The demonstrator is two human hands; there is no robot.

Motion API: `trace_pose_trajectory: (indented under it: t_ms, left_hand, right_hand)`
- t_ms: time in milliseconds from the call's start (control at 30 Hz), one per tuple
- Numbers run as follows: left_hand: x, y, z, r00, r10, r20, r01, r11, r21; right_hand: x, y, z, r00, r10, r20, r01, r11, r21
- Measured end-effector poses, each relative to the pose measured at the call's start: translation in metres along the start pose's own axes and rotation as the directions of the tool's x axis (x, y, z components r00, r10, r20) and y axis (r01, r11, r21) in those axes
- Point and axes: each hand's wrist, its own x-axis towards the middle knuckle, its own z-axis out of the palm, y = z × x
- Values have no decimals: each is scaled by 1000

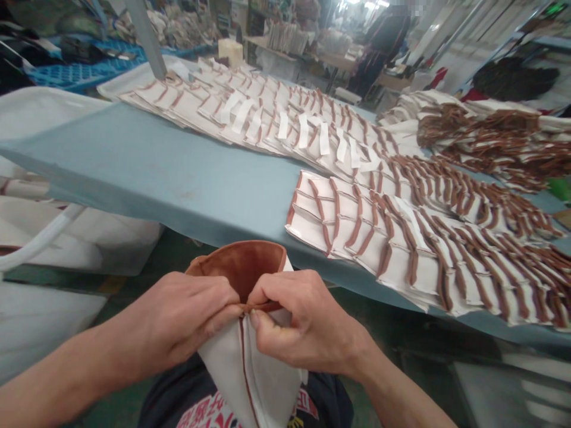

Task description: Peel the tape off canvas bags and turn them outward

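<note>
The white fabric piece (pixel 272 374) is up in front of my body, near the table's edge, its mouth spread open so that the brown lining (pixel 245 267) shows inside. A brown seam (pixel 245 362) runs down its outside from the rim, starting just below where my fingers meet. My left hand (pixel 191 315) is clamped on the rim to the left of that seam, thumb and fingers pinching the brown edge. My right hand (pixel 298 315) pinches the same rim just beside it, thumb tip pressed near the top of the seam. The lower part of the piece hangs in front of my dark shirt (pixel 169 392), which has pink and white lettering.

Beyond my hands stretches the blue-covered table (pixel 178 184). On its right side, overlapping white pieces with brown edges (pixel 352 232) lie in long rows, and white strips (pixel 303 131) rest across the row behind. Farther right is a heap of brown-and-white pieces (pixel 491 131). A metal post (pixel 147 35) rises at the far left, near blue grating (pixel 80 74). In the background stands a person in dark clothes (pixel 383 41).
</note>
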Motion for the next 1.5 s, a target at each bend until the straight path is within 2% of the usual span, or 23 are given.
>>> trace_pose_trajectory:
  t_ms: [67, 133, 233, 367, 467, 600, 800, 933, 1067, 1167, 1300, 1400, 1500]
  left_hand:
    - [-4, -8, 6, 993, 118, -27, -115, 989, 91]
    - [-8, -17, 10, 986, 157, -55, -151, 984, 99]
    - [-11, -25, 10, 992, 104, -65, -107, 993, -43]
    - [-4, -20, 3, 1000, 9, 5, -8, 979, -201]
    - [6, -11, 4, 998, -4, 58, 15, 981, -195]
    - [17, -1, 11, 999, -5, 41, 13, 982, -187]
    - [28, 3, 8, 983, -112, 147, 150, 947, -284]
    - [31, -4, 13, 988, -115, 103, 139, 951, -275]
    - [22, -8, 24, 991, -130, 18, 131, 970, -204]
    - [11, -3, 25, 983, -182, 12, 179, 951, -251]
    - [3, 12, 23, 947, -301, 111, 318, 833, -453]
    - [8, 23, 27, 888, -409, 209, 441, 634, -635]
    - [15, 35, 35, 849, -461, 259, 466, 422, -778]
  right_hand:
    - [-1, 4, 6, 1000, -3, 2, 3, 1000, 19]
    - [-1, 8, 11, 999, 42, 30, -45, 995, 90]
    - [-2, 11, 15, 994, 98, 57, -106, 981, 165]
    - [-6, 12, 12, 999, 34, 12, -35, 996, 87]
    - [-10, 13, 8, 999, -41, -16, 41, 999, -4]
    - [-15, 12, 1, 995, -92, -28, 89, 991, -100]
    - [-19, 13, -9, 994, -104, -37, 97, 981, -170]
    - [-24, 17, -12, 995, -97, -38, 88, 975, -204]
    - [-28, 26, -11, 993, -114, 1, 107, 929, -355]
    - [-25, 39, -12, 994, -96, 57, 109, 949, -297]
    - [-17, 56, -14, 986, -75, 150, 70, 997, 40]
    - [-16, 60, -12, 985, -40, 166, -4, 967, 256]
    - [-18, 58, -8, 991, 21, 134, -75, 908, 413]
